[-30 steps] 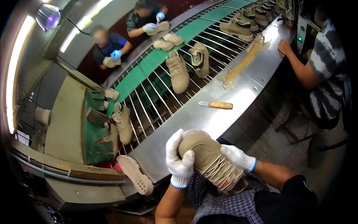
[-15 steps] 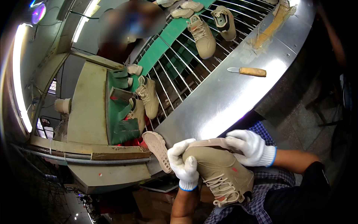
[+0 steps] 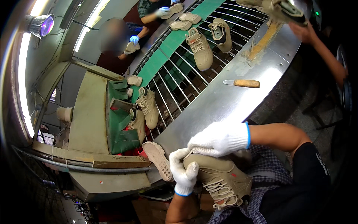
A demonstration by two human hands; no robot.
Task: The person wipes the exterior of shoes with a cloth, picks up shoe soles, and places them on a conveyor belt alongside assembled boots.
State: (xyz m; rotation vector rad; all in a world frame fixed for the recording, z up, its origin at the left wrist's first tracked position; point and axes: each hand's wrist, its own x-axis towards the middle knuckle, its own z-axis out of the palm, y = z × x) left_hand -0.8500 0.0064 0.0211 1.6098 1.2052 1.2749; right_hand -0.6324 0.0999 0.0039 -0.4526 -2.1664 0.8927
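A beige lace-up sneaker (image 3: 220,175) lies on its side in front of me, with its toe to the left and its laces toward me. My left hand (image 3: 182,170), in a white knitted glove, is closed round the toe. My right hand (image 3: 220,140), gloved the same way, lies over the sole side near the toe, its fingers pressed together against the shoe beside my left fingers. It hides most of the sole. Left of my left hand, a loose pale sole (image 3: 158,160) leans at the metal table's edge, tread side showing.
A short wooden-handled knife (image 3: 246,83) rests on the shiny metal table (image 3: 186,138). Beyond it, sneakers (image 3: 199,50) stand on a rod conveyor (image 3: 175,84) with a green strip. A machine housing (image 3: 87,112) is on the left. Co-workers handle soles opposite; another person's hand (image 3: 304,33) is by a shoe at right.
My right hand has moved left along the sole to the toe, covering the sole. At the upper right, another person's hand and a shoe have come into view. Conveyor shoes have shifted slightly toward me.
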